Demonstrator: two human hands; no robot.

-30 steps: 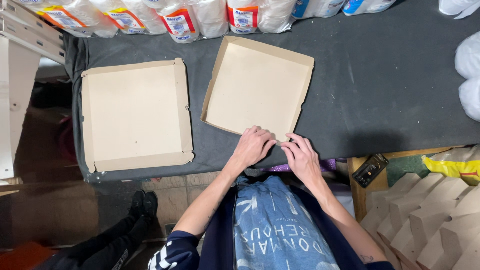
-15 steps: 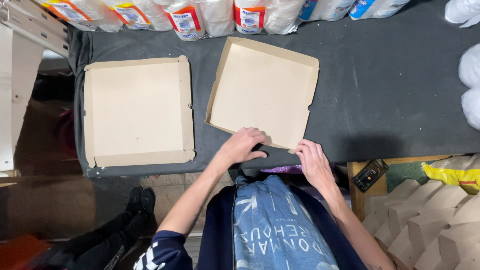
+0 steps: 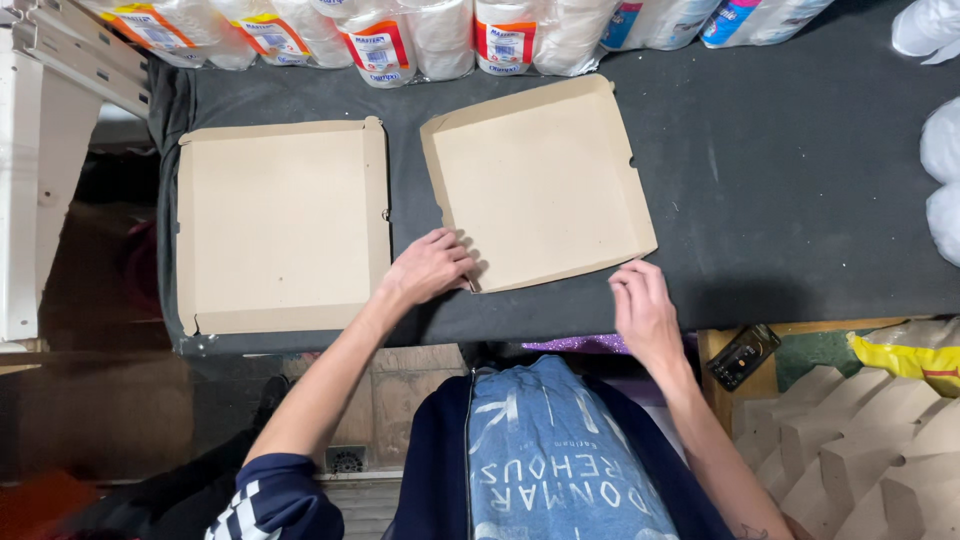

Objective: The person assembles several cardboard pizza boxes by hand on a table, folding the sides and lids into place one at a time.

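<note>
- A strip of bare dark table cloth [image 3: 405,200] runs between the left cardboard tray [image 3: 280,225] and the right cardboard tray [image 3: 540,185].
- Wrapped paper rolls [image 3: 440,35] wall off the far edge.
- Right of the right tray, the cloth lies open up to white bags [image 3: 942,170].
- The left hand [image 3: 430,265] blocks the strip's near end.

Tan cardboard boxes [image 3: 540,180], dk grey table cover [image 3: 780,190], navy jacket w/ blue print [image 3: 560,470]

Dark grey cloth-covered table [image 3: 800,190] with two open cardboard box trays [image 3: 283,225] [image 3: 540,180] (wrapped paper rolls [image 3: 440,35] along the far edge)
</note>
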